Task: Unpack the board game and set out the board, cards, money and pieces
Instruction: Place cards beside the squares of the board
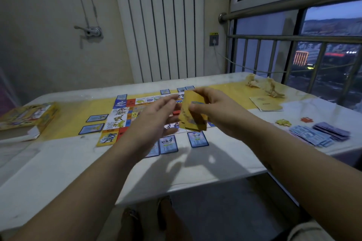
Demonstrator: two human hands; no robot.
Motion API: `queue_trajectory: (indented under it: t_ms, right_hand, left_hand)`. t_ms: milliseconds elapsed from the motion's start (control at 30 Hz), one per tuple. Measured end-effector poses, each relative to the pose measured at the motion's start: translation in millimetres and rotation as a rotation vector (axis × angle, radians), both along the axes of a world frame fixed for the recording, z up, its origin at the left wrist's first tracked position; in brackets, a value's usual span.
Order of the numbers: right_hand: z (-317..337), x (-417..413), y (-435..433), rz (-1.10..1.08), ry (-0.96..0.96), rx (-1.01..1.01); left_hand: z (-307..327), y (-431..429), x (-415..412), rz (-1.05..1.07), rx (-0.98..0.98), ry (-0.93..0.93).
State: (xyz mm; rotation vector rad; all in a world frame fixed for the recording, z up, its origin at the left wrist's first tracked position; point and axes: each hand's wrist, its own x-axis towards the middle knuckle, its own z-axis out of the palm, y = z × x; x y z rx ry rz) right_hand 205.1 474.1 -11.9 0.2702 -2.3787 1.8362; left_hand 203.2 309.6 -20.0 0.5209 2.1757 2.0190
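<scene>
**Forearms point(88, 182) out over the tabletop point(58, 162): dealing from the yellow deck**

Right hand point(213, 111) grips the stack of yellow-backed cards point(193, 113) above the game board point(121, 111). Left hand point(154, 121) is spread just beside it, holding nothing. Best to peel off one card at a time, keep the stack squared, and lay each clear of the blue cards point(168, 144).

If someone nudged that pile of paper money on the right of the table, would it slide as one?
Probably not. The paper money lies fanned and loose, so notes would likely slip apart. It looks thin and floppy, probably light. The table seems smooth, so notes may skid easily.
</scene>
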Motion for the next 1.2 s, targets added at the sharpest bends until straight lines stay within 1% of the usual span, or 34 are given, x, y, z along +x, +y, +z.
queue_trajectory:
  t_ms: [33, 67, 167, 333, 367, 433, 500, 567, 633, 700, 767, 833, 900, 967, 1033, 1100, 1200]
  right_hand:
    - [5, 3, -9, 0.014, 0.072, 0.007]
    - [9, 7, -17, 0.039, 0.126, 0.007]
    - [16, 13, -35, 0.130, 0.202, 0.023]
    - [17, 16, -49, 0.239, 0.199, 0.171]
    - [17, 18, -50, 0.225, 0.212, 0.235]
    - [16, 22, -49, 0.180, 0.281, 0.456]
    - [10, 31, -50, 0.228, 0.328, 0.652]
    - [2, 39, -59, 0.285, 0.348, 0.725]
    - [-10, 38, -67, 0.277, 0.428, 0.730]
    - [-20, 34, -72, 0.251, 0.490, 0.681]
    - [-27, 31, -71, 0.229, 0.533, 0.611]
    - [-34, 29, -70, 0.191, 0.554, 0.524]
    - [-40, 27, -71, 0.150, 0.550, 0.454]
    - [-47, 24, -74, 0.137, 0.543, 0.435]
    - [-52, 24, -78, 0.157, 0.542, 0.447]
    - [-54, 24, -80, 0.182, 0.520, 0.459]
    - [-57, 26, -80, 0.210, 0.445, 0.467]
  left_hand:
    - [5, -1, 5, -0.062, 0.096, -0.074]
    - [9, -3, 9, -0.117, 0.149, -0.124]
    - [16, -13, 19, -0.205, 0.238, -0.233]
    - [11, -32, 23, -0.196, 0.231, -0.281]
    - [9, -33, 23, -0.177, 0.237, -0.296]
    - [2, -36, 22, -0.105, 0.245, -0.318]
    - [-3, -37, 23, -0.062, 0.221, -0.337]
    - [-7, -36, 26, -0.091, 0.135, -0.333]
    - [-13, -35, 29, -0.118, 0.056, -0.333]
    - [-17, -39, 30, -0.142, 0.030, -0.340]
    - [-21, -48, 30, -0.200, 0.084, -0.357]
    - [-25, -59, 28, -0.249, 0.207, -0.413]
    - [-27, -66, 26, -0.236, 0.363, -0.473]
    - [-31, -66, 26, -0.165, 0.462, -0.487]
    - [-35, -64, 26, -0.100, 0.481, -0.486]
    - [-41, -65, 25, -0.081, 0.486, -0.470]
    - [-46, -67, 24, -0.064, 0.411, -0.405]
